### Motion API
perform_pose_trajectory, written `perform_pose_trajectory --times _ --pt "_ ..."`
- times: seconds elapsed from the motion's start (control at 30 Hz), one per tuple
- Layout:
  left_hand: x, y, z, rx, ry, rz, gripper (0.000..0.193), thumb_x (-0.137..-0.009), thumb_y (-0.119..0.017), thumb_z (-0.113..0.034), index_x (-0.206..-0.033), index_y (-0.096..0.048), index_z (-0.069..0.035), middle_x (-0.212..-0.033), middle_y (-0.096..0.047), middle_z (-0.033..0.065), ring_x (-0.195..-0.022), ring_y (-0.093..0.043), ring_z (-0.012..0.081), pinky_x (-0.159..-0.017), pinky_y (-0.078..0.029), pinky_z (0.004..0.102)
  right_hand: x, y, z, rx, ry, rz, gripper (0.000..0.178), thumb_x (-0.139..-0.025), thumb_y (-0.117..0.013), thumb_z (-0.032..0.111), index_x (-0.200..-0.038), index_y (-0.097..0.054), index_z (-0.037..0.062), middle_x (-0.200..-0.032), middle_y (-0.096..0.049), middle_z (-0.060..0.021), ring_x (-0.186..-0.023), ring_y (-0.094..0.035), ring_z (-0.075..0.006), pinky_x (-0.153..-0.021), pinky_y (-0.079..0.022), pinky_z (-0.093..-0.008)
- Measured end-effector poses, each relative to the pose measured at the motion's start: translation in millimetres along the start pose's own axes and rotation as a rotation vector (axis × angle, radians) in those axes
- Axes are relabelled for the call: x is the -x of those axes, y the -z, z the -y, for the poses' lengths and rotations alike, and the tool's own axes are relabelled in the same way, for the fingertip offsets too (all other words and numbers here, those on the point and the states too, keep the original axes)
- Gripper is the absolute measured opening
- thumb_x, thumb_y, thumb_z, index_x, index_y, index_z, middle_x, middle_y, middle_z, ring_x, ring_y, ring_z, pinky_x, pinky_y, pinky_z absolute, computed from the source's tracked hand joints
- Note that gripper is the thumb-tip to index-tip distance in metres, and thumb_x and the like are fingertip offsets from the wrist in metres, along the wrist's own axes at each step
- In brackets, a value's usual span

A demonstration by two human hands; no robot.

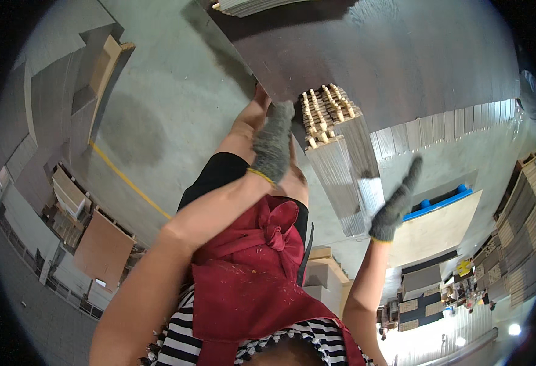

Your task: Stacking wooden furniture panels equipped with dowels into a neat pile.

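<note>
My left hand, in a grey knitted glove, reaches toward the dark tabletop's near edge, just left of a stack of grey wood-grain boards. Its fingers look stretched out, slightly blurred, and I see nothing held in them; whether the fingertips touch the stack is unclear. Rows of pale wooden pegs stand out on the stack's far part. To the right of the boards, my right hand, gloved the same way, is stretched out with nothing visible in it. A small gap shows between it and the boards.
The dark brown tabletop spans the upper right, with a row of grey boards along its near edge. A pale panel with a blue edge lies to the right. Cartons stand close by my body. A yellow line marks the floor.
</note>
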State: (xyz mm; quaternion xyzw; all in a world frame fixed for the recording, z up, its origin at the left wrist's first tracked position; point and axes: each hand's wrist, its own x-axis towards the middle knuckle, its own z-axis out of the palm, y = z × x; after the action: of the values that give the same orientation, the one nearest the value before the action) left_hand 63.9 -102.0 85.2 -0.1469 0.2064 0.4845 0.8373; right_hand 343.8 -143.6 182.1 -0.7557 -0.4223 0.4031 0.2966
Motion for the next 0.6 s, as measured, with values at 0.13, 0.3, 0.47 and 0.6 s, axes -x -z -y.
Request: perform_pose_trajectory --times 0.13,0.3,0.47,0.6 --pt "-5.7 -27.8 -6.6 -1.213 -0.251 -0.087 0.047 -0.096 -0.048 -0.017 -0.141 -0.043 -0.004 -0.137 -0.053 0.0120 -0.123 -0.054 0.0248 -0.099 -0.046 0.0324 82.8 55.6 -61.9 -0.122 -0.510 -0.408 0.059 -0.102 -0.031 0.048 -0.151 -0.033 0.0144 -0.157 -0.029 -0.0105 -0.142 -0.030 -0.0253 -0.115 -0.018 -0.0447" --pt "-33.5 -58.7 -1.2 -2.046 0.117 0.159 0.052 -0.096 -0.045 -0.013 -0.147 -0.035 -0.005 -0.142 -0.049 0.0120 -0.122 -0.055 0.0226 -0.099 -0.046 0.0299 146.8 47.6 -108.4 -0.972 -1.148 -0.496 0.095 -0.084 -0.044 0.078 -0.150 -0.032 0.0107 -0.154 -0.033 -0.0111 -0.137 -0.035 -0.0301 -0.112 -0.024 -0.0539" --pt "-22.3 -64.1 4.3 -1.529 0.160 -0.072 0.056 -0.098 -0.042 -0.013 -0.151 -0.027 -0.011 -0.134 -0.054 0.0109 -0.093 -0.063 0.0197 -0.083 -0.052 0.0287 141.8 16.9 -104.3 -1.357 -1.053 -0.374 0.090 -0.083 -0.059 0.068 -0.144 -0.037 0.0047 -0.143 -0.045 -0.0152 -0.127 -0.047 -0.0336 -0.104 -0.042 -0.0500" --pt "-18.4 -57.8 2.3 -1.815 0.115 -0.046 0.057 -0.097 -0.042 -0.013 -0.151 -0.026 -0.010 -0.133 -0.054 0.0115 -0.091 -0.063 0.0198 -0.081 -0.052 0.0297 132.1 12.3 -88.3 -1.444 -1.019 -0.366 0.088 -0.083 -0.059 0.067 -0.142 -0.039 0.0046 -0.142 -0.046 -0.0149 -0.127 -0.047 -0.0335 -0.104 -0.042 -0.0508"
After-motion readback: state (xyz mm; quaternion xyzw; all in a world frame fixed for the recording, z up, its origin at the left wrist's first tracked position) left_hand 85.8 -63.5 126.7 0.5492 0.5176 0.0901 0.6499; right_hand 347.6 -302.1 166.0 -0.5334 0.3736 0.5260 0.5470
